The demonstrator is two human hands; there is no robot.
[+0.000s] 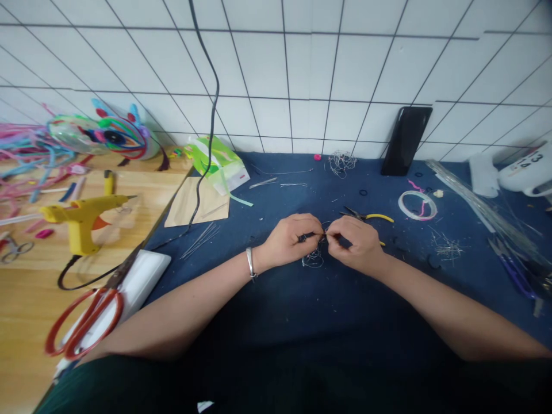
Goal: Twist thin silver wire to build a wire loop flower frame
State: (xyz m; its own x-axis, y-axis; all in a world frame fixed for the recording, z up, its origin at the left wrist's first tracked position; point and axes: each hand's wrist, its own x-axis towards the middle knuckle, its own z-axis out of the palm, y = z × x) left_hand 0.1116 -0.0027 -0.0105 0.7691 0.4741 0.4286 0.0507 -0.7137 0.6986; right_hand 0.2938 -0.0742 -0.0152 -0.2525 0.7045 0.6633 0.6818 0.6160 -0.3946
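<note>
My left hand [288, 240] and my right hand [354, 241] meet over the dark blue cloth, fingertips pinched close together. Between and below them shows a tangle of thin silvery wire [314, 259], which both hands seem to grip at its upper part. The exact point of the pinch is too small to make out. Just behind my right hand lie pliers with yellow handles [379, 217], partly covered by the hand. A silver bracelet [250, 263] circles my left wrist.
A black phone [406, 141] leans on the tiled wall. Wire bundles [483, 213] and purple-handled pliers [511, 267] lie right. At left are a yellow glue gun [84, 218], red-handled scissors [88, 322] and a green packet [219, 161]. A black cable [214, 103] hangs in front.
</note>
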